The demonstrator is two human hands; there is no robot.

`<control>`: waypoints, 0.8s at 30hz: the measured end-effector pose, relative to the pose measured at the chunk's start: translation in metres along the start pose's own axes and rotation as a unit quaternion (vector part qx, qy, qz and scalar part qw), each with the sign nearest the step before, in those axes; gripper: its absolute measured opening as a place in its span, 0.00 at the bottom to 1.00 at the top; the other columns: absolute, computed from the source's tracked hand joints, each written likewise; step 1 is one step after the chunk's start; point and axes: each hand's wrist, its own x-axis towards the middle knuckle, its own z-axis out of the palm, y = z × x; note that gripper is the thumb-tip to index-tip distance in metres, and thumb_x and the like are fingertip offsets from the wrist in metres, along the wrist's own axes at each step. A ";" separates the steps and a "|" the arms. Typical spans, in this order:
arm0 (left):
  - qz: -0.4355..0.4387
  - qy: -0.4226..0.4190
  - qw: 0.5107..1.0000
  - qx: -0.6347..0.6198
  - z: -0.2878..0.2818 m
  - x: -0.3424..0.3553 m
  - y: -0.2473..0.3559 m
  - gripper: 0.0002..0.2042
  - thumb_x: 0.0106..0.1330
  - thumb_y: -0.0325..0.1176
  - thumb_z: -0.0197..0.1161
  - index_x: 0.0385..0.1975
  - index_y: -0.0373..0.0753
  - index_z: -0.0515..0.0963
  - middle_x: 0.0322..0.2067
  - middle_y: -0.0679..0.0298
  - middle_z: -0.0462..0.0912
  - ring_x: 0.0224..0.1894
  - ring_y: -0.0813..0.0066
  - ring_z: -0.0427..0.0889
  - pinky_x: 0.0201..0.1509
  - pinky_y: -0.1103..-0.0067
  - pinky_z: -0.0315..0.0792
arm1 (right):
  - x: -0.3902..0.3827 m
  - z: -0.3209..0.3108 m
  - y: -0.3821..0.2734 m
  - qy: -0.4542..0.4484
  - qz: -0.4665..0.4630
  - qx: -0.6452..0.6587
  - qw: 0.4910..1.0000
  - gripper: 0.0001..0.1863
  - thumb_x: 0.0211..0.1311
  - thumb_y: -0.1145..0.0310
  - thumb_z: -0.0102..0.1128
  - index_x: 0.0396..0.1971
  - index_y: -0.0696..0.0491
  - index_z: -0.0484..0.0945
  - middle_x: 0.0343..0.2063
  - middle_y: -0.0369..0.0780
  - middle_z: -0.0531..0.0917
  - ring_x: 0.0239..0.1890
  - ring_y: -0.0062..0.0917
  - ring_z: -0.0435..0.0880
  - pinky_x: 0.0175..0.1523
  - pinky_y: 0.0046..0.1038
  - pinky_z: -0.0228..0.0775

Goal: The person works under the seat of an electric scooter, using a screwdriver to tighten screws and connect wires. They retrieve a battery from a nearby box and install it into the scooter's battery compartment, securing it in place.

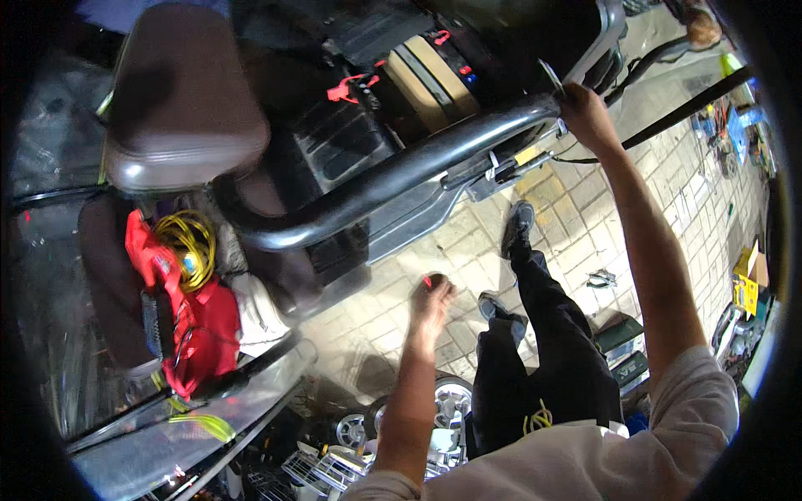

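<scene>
My right hand (pixel 587 118) is closed at the far end of a thick black tube frame (pixel 393 179). Out of its fingers sticks a thin silver metal tool (pixel 550 75), whose kind I cannot make out. Lower down, my left hand (pixel 431 299) hangs over the paving with curled fingers. A small red piece (pixel 428 281) shows at those fingertips; its kind is too small to tell. Beyond the tube, a tan and black battery-like box (pixel 430 79) sits in the vehicle's dark floor well, with red connectors (pixel 342 89) beside it.
A brown padded seat (pixel 180 92) stands at the upper left. Below it lie a red cloth bag (pixel 205 334) and a coiled yellow cable (pixel 188 246). Wheels (pixel 451 401) and wire racks are near my legs. Pliers (pixel 601 279) rest on the paving, and a yellow box (pixel 745 282) is far right.
</scene>
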 end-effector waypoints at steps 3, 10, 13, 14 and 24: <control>-0.102 -0.052 0.993 0.006 0.027 -0.091 -0.017 0.04 0.63 0.28 0.61 0.35 0.39 0.75 0.30 0.66 0.78 0.33 0.75 0.78 0.42 0.74 0.75 | -0.124 -0.042 -0.035 -0.035 -0.023 -0.071 0.997 0.09 0.55 0.68 0.59 0.23 0.59 0.78 0.23 0.49 0.80 0.26 0.39 0.81 0.31 0.34 0.70; 0.152 -0.130 0.899 0.390 0.107 -0.223 -0.006 0.07 0.58 0.28 0.60 0.33 0.33 0.76 0.23 0.63 0.77 0.27 0.76 0.74 0.33 0.75 0.71 | -0.322 -0.061 -0.183 -0.298 -0.006 0.105 0.949 0.18 0.47 0.61 0.70 0.25 0.62 0.78 0.18 0.43 0.79 0.20 0.18 0.74 0.25 0.27 0.67; 0.209 -0.024 0.860 0.465 0.126 -0.247 0.027 0.07 0.56 0.29 0.60 0.31 0.34 0.77 0.23 0.61 0.79 0.27 0.72 0.77 0.28 0.72 0.71 | -0.303 -0.075 -0.209 -0.384 0.005 0.093 0.919 0.14 0.49 0.65 0.67 0.21 0.62 0.77 0.14 0.39 0.78 0.19 0.18 0.74 0.27 0.26 0.67; 0.113 -0.017 0.921 0.371 0.132 -0.251 0.035 0.08 0.56 0.31 0.61 0.32 0.35 0.77 0.24 0.57 0.80 0.28 0.68 0.80 0.29 0.71 0.72 | -0.293 -0.076 -0.215 -0.391 -0.039 0.128 0.911 0.13 0.50 0.66 0.65 0.20 0.62 0.76 0.14 0.37 0.77 0.19 0.17 0.73 0.27 0.27 0.66; 0.219 0.125 0.932 0.259 0.165 -0.258 0.064 0.28 0.55 0.27 0.65 0.57 0.33 0.65 0.23 0.63 0.79 0.21 0.80 0.74 0.22 0.79 0.69 | -0.221 -0.072 -0.230 -0.505 -0.006 0.187 0.842 0.08 0.47 0.70 0.64 0.19 0.59 0.80 0.17 0.35 0.78 0.19 0.18 0.74 0.24 0.25 0.63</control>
